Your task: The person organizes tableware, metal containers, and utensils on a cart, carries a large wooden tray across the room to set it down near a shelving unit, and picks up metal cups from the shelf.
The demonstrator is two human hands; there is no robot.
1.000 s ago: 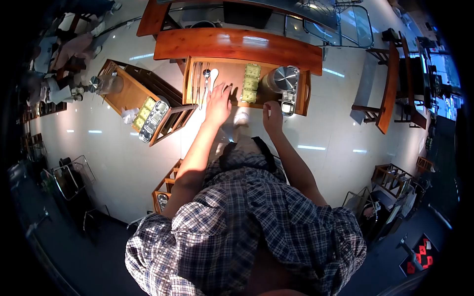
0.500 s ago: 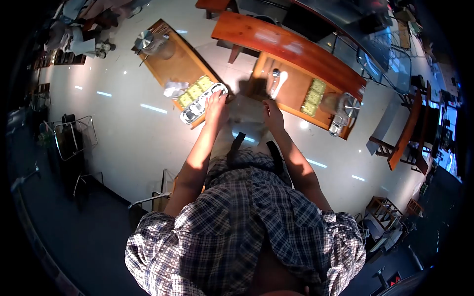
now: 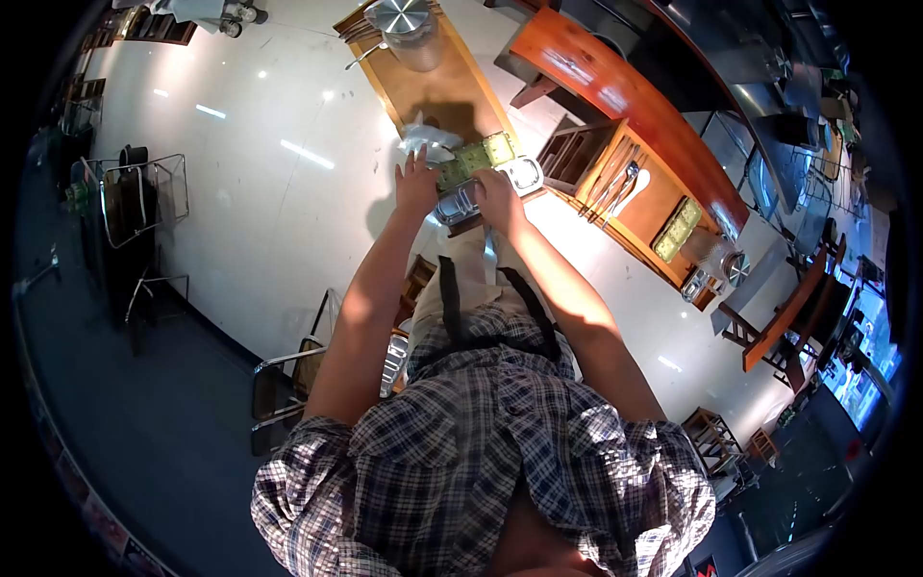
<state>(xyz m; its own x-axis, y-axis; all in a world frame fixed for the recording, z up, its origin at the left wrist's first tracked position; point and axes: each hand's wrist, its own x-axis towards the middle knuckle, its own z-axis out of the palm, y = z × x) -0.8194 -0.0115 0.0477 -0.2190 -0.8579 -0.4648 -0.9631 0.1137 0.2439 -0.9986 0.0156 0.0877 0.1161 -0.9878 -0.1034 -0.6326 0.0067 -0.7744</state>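
Observation:
My left hand (image 3: 416, 185) is open with fingers spread, beside a clear plastic bag (image 3: 423, 140) and the near end of a row of green packs (image 3: 473, 157). My right hand (image 3: 498, 200) has its fingers curled down where the packs meet a long silver compartment tray (image 3: 524, 174). Its fingertips are partly hidden, so what they grip is unclear. Both the tray and the packs lie along the near end of a wooden table (image 3: 433, 91).
A clear container with a metal lid (image 3: 399, 14) stands at the table's far end. To the right, a second wooden table (image 3: 642, 202) carries a white spoon (image 3: 632, 188), chopsticks and another green row (image 3: 678, 229). A red wooden bench (image 3: 615, 91) runs behind it. Metal-framed chairs (image 3: 288, 385) stand at lower left.
The view has turned, bringing the left table toward the centre. My left hand has gone from the tray to beside the bag. My right hand has come from between the tables onto the tray area.

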